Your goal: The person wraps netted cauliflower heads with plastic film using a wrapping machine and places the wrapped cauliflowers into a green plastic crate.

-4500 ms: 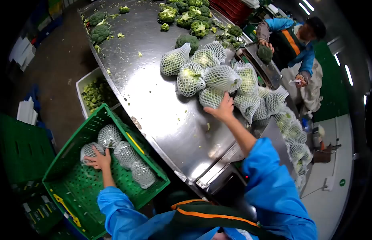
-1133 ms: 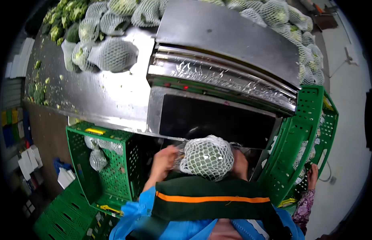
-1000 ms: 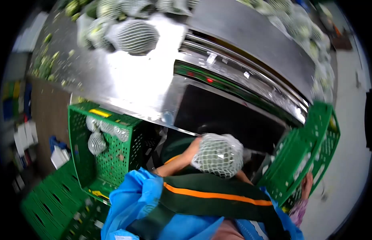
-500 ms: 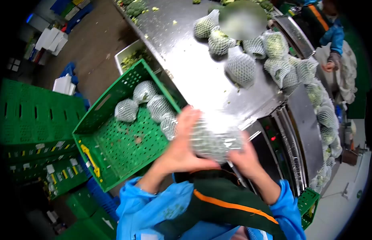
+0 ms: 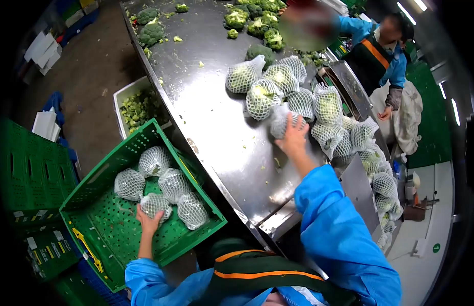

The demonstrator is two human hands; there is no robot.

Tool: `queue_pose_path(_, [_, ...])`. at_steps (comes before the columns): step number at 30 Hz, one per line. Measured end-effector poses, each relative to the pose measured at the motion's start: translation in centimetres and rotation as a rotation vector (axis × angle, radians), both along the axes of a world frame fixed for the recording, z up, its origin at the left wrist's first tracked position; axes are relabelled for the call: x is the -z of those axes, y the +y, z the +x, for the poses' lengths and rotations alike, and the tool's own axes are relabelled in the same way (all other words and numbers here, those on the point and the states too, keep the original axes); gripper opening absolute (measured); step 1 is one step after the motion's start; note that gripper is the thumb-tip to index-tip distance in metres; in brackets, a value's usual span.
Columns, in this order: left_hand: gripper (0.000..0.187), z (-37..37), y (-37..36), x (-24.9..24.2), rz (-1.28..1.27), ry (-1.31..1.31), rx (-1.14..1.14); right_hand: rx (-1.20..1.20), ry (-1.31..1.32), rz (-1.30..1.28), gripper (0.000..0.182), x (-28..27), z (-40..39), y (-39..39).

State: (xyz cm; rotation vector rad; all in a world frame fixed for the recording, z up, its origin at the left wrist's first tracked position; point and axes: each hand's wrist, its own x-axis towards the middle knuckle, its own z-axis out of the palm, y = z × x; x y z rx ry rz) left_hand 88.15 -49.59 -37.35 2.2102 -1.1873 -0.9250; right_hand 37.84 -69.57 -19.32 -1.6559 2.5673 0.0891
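Inside the green crate (image 5: 109, 204), my left hand (image 5: 147, 221) has its fingers round the near side of a film-wrapped, netted broccoli head (image 5: 156, 203). Several other wrapped heads, such as one (image 5: 154, 161) at the far wall, lie beside it. Over the steel table (image 5: 216, 132), my right hand (image 5: 295, 142) is closed on a broccoli head in white foam netting (image 5: 283, 121), slightly blurred. Just beyond it lie several more netted heads (image 5: 261, 99), touching one another.
Loose broccoli (image 5: 237, 18) lies at the table's far end. A white bin of trimmings (image 5: 126, 109) stands by its left edge. A wrapping machine (image 5: 359, 188) and a row of netted heads (image 5: 385, 184) are at right. A co-worker (image 5: 374, 56) stands across. Green crates (image 5: 35, 168) are stacked left.
The wrapped head held between both hands has come down into the crate with my left hand. My right hand has left it and reached forward to a netted head on the table.
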Motion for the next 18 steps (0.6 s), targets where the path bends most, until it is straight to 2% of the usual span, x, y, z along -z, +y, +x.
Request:
queue_pose_path(3, [0.106, 1.3, 0.8, 0.5, 0.039, -0.047, -0.049, 0.178, -0.439, -0.164, 0.089, -1.0, -6.0, -2.1])
queue_pose_path(4, [0.103, 0.7, -0.2, -0.1, 0.055, -0.075, -0.052, 0.285, -0.605, -0.223, 0.084, -3.3, -6.0, -1.7])
queue_pose_path(5, [0.095, -0.2, -1.5, -0.7, -0.01, -0.227, -0.04, 0.483, -1.152, -0.168, 0.072, -6.1, -6.6, -0.2])
queue_pose_path(7, [0.079, -4.3, -4.3, -6.8, -0.162, -0.51, -0.011, 0.485, -1.581, -0.355, 0.062, -8.5, -8.1, 3.9])
queue_pose_path(8, [0.071, -6.6, -6.4, -10.0, -0.342, -0.382, 0.068, 0.47, -1.784, -0.464, 0.058, -9.8, -9.4, 6.4])
queue_pose_path(10, [0.057, -12.1, -10.7, -17.3, -0.653, -0.1, 0.25, 0.494, -1.927, -0.784, 0.049, -12.9, -12.4, 13.5])
queue_pose_path(11, [0.051, -15.5, -12.1, -20.3, -0.709, -0.067, 0.348, 0.389, -2.002, -0.87, 0.048, -14.8, -13.4, 17.1])
queue_pose_path(12, [0.046, -19.2, -12.9, -22.5, -0.759, -0.036, 0.449, 0.386, -2.02, -0.942, 0.047, -16.2, -14.5, 20.8])
queue_pose_path(14, [0.044, -26.2, -13.4, -24.9, -0.819, 0.179, 0.716, 0.499, -1.942, -0.977, 0.043, -17.5, -17.4, 27.8])
queue_pose_path(16, [0.041, -33.4, -11.3, -26.7, -0.821, 0.48, 0.982, 0.715, -1.674, -0.965, 0.039, -15.4, -21.3, 34.1])
queue_pose_path(18, [0.038, -40.1, -7.7, -28.3, -0.811, 0.516, 1.285, 0.934, -1.476, -0.903, 0.033, -13.8, -22.7, 37.7])
